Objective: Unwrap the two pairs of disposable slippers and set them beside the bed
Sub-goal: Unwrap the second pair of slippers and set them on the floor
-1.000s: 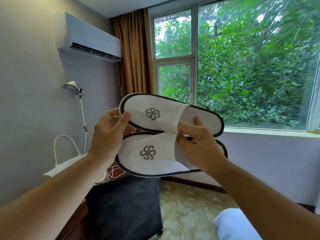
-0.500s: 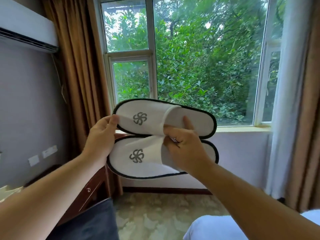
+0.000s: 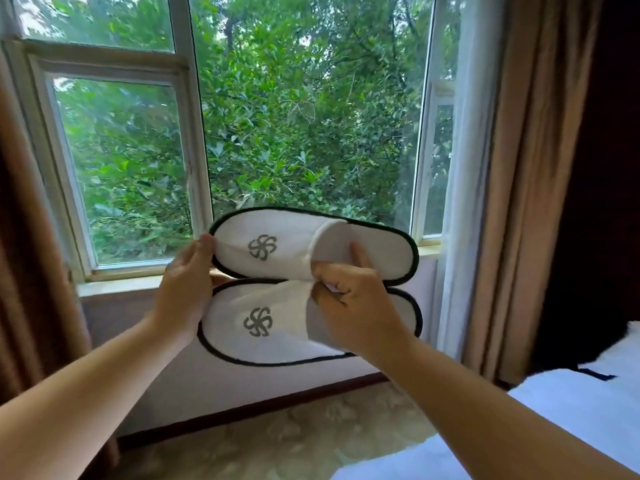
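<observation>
Two white disposable slippers with black trim and a grey pinwheel logo are held up in front of the window, toes to the left. The upper slipper (image 3: pixel 284 244) lies just above the lower slipper (image 3: pixel 256 327), edges touching. My left hand (image 3: pixel 185 289) grips both at their toe ends. My right hand (image 3: pixel 353 306) pinches the straps at their openings, thumb on the upper one. No wrapper shows on them. The white bed (image 3: pixel 568 420) is at the lower right.
A large window (image 3: pixel 194 140) with green trees fills the back wall, its sill (image 3: pixel 114 285) behind the hands. Brown curtains hang at the left (image 3: pixel 31 271) and right (image 3: pixel 512 202), with a sheer white one (image 3: pixel 460 168). Pale patterned floor (image 3: pixel 294 441) lies below.
The view has swung right: the air conditioner, lamp and dark chair have left the frame, and the bed and right curtain have come in. Both hands keep the same hold on the slippers.
</observation>
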The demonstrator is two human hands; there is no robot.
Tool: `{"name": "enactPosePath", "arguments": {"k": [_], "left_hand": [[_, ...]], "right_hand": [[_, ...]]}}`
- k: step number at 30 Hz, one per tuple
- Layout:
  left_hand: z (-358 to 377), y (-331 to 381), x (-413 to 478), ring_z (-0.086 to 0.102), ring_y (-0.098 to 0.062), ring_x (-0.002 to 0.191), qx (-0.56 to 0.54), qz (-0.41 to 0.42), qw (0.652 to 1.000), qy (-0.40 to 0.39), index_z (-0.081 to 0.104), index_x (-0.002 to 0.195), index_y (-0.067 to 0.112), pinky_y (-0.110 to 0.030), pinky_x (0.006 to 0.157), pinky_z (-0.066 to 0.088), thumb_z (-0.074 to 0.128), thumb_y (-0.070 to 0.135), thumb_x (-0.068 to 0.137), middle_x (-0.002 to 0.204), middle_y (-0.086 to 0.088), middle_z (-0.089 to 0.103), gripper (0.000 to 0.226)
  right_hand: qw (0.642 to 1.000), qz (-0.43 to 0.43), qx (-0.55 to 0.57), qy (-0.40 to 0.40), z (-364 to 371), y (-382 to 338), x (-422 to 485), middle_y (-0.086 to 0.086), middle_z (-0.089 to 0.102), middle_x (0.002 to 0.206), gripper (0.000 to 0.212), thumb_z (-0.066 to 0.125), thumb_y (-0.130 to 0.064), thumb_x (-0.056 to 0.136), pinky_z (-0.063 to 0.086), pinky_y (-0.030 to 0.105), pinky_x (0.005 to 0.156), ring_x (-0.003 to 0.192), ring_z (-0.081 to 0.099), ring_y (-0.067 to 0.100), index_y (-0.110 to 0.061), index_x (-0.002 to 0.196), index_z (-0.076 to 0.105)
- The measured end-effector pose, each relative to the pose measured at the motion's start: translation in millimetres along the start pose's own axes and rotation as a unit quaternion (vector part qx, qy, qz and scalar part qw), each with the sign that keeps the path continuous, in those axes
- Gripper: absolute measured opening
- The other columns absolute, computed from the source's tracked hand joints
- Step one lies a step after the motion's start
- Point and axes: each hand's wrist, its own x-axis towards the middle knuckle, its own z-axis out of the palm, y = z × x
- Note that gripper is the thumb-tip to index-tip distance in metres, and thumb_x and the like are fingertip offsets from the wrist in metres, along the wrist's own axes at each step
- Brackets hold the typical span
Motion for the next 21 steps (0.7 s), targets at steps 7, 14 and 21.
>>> {"name": "enactPosePath", "arguments": {"k": [7,14,21], "left_hand": [[40.5,-58.9,120.3,0.074,-0.032,0.072,-0.026,-0.025,0.996,-0.086,0.075,0.098,0.025,-0.04,0.055,0.058,0.069,0.057,0.078,0.089,-0.021,0.075,0.038],[57.6,-105.9,261.4,0.075,-0.029,0.086,0.075,0.025,0.985,-0.156,0.065,0.121,0.036,-0.042,0.067,0.062,0.081,0.021,0.073,0.103,-0.007,0.077,0.053],[70.4,-143.8,390.8,0.074,-0.017,0.069,0.119,0.033,0.991,-0.052,0.075,0.089,0.035,-0.025,0.049,0.055,0.06,0.046,0.092,0.084,0.0,0.078,0.019]], "right_hand": [[0.999,0.002,-0.033,0.034,52.8,122.2,61.9,-0.021,0.032,0.046,0.025,0.055,0.002,0.078,0.016,0.048,0.12,0.043,0.039,0.001,-0.018,0.063,0.057],[0.997,0.032,-0.03,0.067,135.9,256.2,163.7,-0.002,0.037,0.045,0.025,0.054,0.01,0.079,0.018,0.035,0.118,0.047,0.041,0.004,-0.003,0.059,0.05],[0.998,-0.03,-0.004,0.051,201.3,334.1,250.1,-0.016,0.019,0.043,0.031,0.053,0.008,0.075,0.023,0.044,0.115,0.045,0.039,-0.002,-0.014,0.056,0.042]]}}
